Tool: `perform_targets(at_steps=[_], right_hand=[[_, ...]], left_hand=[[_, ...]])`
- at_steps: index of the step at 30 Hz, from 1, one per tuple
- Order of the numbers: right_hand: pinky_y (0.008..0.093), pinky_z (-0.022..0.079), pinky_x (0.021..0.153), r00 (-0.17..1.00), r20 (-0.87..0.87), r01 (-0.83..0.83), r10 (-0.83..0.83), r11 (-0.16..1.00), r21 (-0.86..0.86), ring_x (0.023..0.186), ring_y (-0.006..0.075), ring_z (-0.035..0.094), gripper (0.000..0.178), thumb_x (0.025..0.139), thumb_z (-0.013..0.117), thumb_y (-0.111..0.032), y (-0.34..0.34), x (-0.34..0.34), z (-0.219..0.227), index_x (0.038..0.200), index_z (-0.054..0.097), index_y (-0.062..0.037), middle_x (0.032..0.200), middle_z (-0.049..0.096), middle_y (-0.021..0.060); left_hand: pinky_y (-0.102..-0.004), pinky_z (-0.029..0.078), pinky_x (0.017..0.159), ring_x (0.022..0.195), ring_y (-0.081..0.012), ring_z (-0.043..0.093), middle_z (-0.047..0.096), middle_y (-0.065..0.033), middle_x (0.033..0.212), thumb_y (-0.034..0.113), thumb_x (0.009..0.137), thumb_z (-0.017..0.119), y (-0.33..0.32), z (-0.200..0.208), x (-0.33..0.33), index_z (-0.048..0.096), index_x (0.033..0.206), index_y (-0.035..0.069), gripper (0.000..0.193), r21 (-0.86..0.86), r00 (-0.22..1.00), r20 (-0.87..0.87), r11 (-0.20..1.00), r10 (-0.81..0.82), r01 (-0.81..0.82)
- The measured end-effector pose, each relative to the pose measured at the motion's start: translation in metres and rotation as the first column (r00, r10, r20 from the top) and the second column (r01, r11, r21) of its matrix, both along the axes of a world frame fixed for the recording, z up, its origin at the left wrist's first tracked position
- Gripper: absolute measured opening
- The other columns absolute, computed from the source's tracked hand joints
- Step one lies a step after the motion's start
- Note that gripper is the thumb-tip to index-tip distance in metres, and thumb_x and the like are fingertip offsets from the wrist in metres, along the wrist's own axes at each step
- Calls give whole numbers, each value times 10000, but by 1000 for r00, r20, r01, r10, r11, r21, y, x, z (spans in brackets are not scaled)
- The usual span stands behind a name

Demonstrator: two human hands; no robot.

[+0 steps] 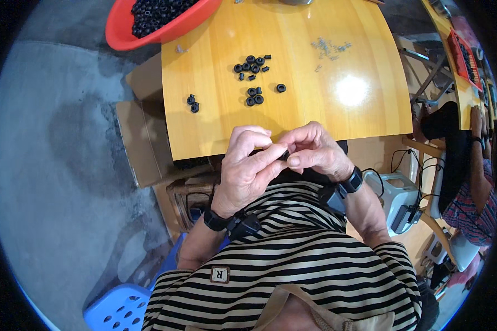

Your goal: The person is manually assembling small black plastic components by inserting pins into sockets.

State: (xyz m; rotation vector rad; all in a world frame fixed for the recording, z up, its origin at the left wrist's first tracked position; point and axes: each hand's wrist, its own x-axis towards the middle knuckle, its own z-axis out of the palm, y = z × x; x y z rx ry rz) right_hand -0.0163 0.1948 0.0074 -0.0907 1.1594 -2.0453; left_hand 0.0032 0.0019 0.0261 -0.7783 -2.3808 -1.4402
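You have a small black part (pixel 284 155) pinched between the fingertips of your left hand (pixel 251 161) and right hand (pixel 316 153), in front of your body by the near edge of the table (pixel 221 132). Your fingers cover much of it, so its shape is hard to tell. On the table beyond your hands lies a loose cluster of black pieces (pixel 254 68), with a smaller group (pixel 250 101) nearer you, a lone ring (pixel 281 87) to its right and a pair (pixel 195 108) well off to the left. Clear bits (pixel 330 48) are scattered farther right. At the far left corner, a red basin (pixel 176 29) holds many more black pieces
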Motion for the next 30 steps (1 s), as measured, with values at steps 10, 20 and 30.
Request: perform_targets(at_steps=[10,20,30], right_hand=[[202,408,602,981,-65,185,-184,983,10,673,22,502,96,837,642,-68,-22,22,-12,750,623,-33,721,597,-43],[181,239,494,981,192,26,8,985,-172,564,-2,365,174,818,758,-177,-22,25,-28,831,637,-53,690,525,-83],[205,264,518,971,224,122,-86,981,-152,574,20,400,188,797,767,-154,-30,35,-30,743,605,-77,648,511,-74]], left_hand=[[-347,486,740,866,-261,579,579,-71,885,-23,625,793,1,-8,6,691,926,23,322,-7,994,108,1000,-4,5],[-343,483,724,845,-251,598,603,-66,871,-26,642,776,2,-14,7,688,889,8,264,32,992,79,994,-103,101],[-347,499,774,908,-253,592,606,-59,919,4,632,800,-3,-22,14,712,885,38,269,82,980,191,996,-62,47]])
